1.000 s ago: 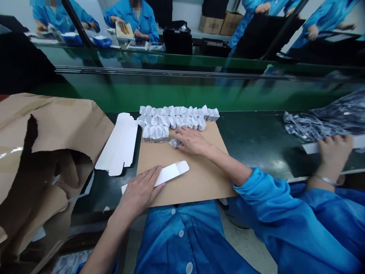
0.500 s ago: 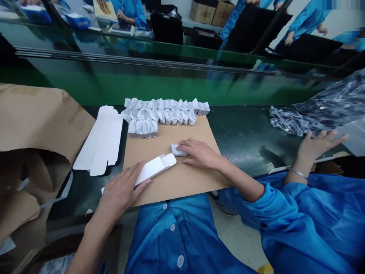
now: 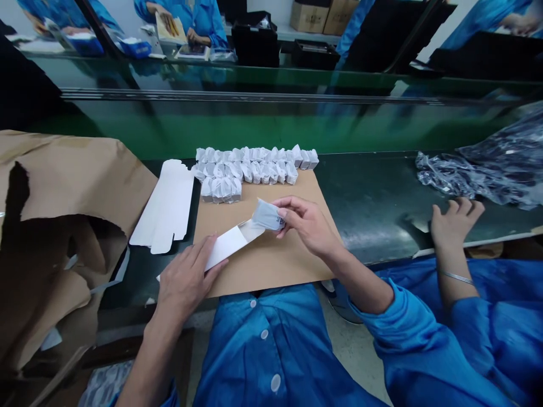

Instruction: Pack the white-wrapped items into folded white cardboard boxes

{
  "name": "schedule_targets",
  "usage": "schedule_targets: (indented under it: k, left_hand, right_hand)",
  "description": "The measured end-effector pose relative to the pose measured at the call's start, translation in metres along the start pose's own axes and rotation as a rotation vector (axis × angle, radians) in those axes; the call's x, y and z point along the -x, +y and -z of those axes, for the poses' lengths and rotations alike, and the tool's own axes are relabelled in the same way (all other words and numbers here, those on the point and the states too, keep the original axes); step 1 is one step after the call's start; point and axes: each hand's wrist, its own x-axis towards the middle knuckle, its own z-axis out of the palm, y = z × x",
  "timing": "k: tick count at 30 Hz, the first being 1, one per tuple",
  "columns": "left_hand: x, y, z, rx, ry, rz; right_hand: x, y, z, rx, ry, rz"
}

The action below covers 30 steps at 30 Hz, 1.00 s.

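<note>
My left hand (image 3: 186,277) is closed around a long, narrow white cardboard box (image 3: 228,246), its open end tilted up to the right. Pinched between the thumb and fingers of my right hand (image 3: 306,223) is a small wrapped packet (image 3: 268,215) in whitish film with dark print on one end. The packet is at the mouth of the box, beside the raised flap. Both are above a brown cardboard sheet (image 3: 271,263). At the back of the sheet several similar wrapped packets (image 3: 250,169) stand in rows.
Flat white box blanks (image 3: 163,206) lie left of the sheet, beside a large torn brown paper bag (image 3: 80,181). Clear plastic bags (image 3: 479,175) are piled at the right. A co-worker's hand (image 3: 456,223) rests near the bench edge. A green-edged ledge (image 3: 254,133) runs behind.
My right hand has lifted the packet off the cardboard sheet and brought it to the box's open end. The co-worker's hand at the right has dropped lower. The view has shifted slightly.
</note>
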Motion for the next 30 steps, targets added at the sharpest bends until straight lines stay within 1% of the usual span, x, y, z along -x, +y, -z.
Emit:
schedule_targets:
  k: [1, 2, 3, 6, 8, 9, 11, 14, 16, 19, 22, 23, 26, 27, 30]
  left_hand:
    - [0.000, 0.001, 0.000, -0.005, 0.016, 0.003]
    - [0.000, 0.002, 0.000, -0.008, 0.025, 0.001]
    - [0.000, 0.003, 0.001, -0.005, 0.029, -0.008]
    - [0.000, 0.007, 0.004, 0.017, -0.006, -0.067]
    - [-0.001, 0.012, 0.005, 0.037, -0.024, -0.116]
    - [-0.001, 0.014, 0.005, 0.042, -0.020, -0.130]
    - [-0.001, 0.019, 0.005, 0.043, 0.005, -0.137]
    - [-0.002, 0.023, 0.005, 0.030, 0.044, -0.076]
    - [-0.003, 0.024, 0.005, 0.023, 0.045, -0.038]
    - [-0.004, 0.026, 0.005, 0.027, 0.039, -0.027]
    - [-0.005, 0.028, 0.004, 0.046, 0.063, -0.023]
    - [-0.006, 0.030, 0.004, 0.053, 0.071, -0.014]
    - [-0.008, 0.036, 0.002, 0.063, 0.078, 0.017]
    - [-0.008, 0.038, 0.002, 0.064, 0.078, 0.026]
    - [-0.008, 0.043, 0.000, 0.066, 0.057, 0.028]
  right_hand:
    - [0.005, -0.004, -0.003, -0.014, 0.022, 0.018]
    - [0.009, -0.006, -0.005, 0.024, 0.027, 0.044]
    - [0.011, -0.008, -0.005, 0.101, 0.002, 0.072]
    - [0.010, -0.011, 0.001, 0.318, -0.200, 0.150]
    - [0.006, -0.013, 0.005, 0.395, -0.286, 0.169]
    - [0.005, -0.014, 0.006, 0.407, -0.281, 0.162]
    - [0.001, -0.016, 0.004, 0.358, -0.188, 0.117]
    - [-0.002, -0.017, -0.004, 0.178, -0.017, 0.021]
    - [-0.002, -0.015, -0.007, 0.118, 0.030, -0.002]
    - [-0.003, -0.013, -0.007, 0.113, 0.042, 0.016]
    - [-0.002, -0.010, -0.005, 0.099, -0.012, 0.021]
    - [-0.001, -0.010, -0.004, 0.080, -0.013, 0.011]
    - [0.000, -0.011, -0.003, 0.063, 0.073, -0.005]
    - [0.000, -0.011, -0.002, 0.070, 0.076, -0.006]
    - [-0.001, -0.009, 0.002, 0.098, -0.035, -0.041]
